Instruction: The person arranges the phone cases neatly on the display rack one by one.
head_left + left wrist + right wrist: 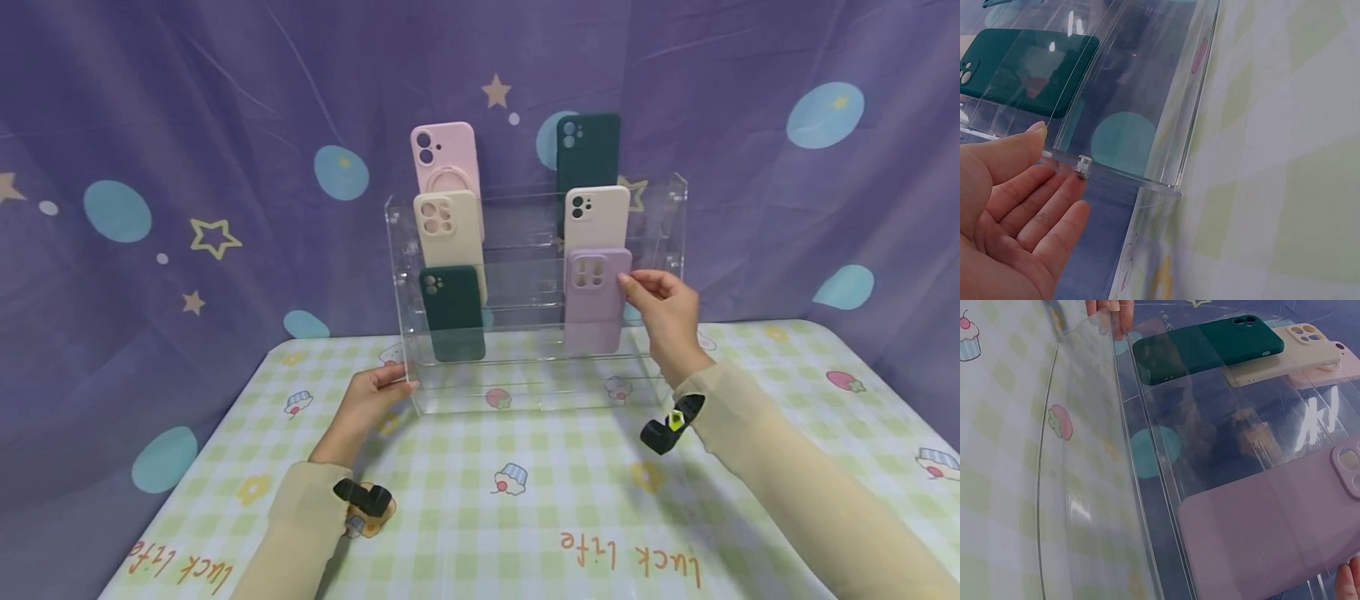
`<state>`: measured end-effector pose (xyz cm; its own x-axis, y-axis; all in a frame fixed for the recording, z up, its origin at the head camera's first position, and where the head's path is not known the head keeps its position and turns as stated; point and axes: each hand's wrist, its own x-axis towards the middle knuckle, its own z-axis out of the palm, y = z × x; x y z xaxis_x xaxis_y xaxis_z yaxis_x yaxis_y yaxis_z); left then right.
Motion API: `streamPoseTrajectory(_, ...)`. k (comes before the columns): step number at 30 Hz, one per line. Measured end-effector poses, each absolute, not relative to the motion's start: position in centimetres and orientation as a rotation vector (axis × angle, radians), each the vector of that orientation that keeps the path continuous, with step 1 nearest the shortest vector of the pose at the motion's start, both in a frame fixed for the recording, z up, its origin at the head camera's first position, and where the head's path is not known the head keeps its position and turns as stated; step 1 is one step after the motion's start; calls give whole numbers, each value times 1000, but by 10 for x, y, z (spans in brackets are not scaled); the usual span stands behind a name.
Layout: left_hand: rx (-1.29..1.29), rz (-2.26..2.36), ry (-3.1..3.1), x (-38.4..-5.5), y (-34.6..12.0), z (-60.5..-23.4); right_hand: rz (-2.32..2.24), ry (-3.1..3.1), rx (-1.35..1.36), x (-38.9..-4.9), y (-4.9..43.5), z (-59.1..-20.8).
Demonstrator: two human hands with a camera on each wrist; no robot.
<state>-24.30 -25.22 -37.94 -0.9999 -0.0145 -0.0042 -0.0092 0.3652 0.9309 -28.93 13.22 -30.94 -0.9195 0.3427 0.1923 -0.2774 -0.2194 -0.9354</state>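
A clear acrylic display stand with stepped tiers stands on the table and holds phone cases in two columns. My right hand pinches the upper right edge of a lilac phone case, thumb at its front; the case sits in a lower tier at right. At the stand's lower left side, my left hand grips the side panel between thumb and fingers. Close by is a dark green phone case in the left column. Only fingertips of the right hand show in the right wrist view.
Behind the green case stand a cream case and a pink case with a ring. A white case and another dark green case rise behind the lilac one. The table has a checked cloth; a purple curtain hangs behind.
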Motion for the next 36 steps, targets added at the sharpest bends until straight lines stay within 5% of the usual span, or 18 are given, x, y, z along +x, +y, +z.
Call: streamPoseTrajectory(36, -67, -1348, -2523, -240, -254, -358, 1514, -2217, 266, -216, 223, -364)
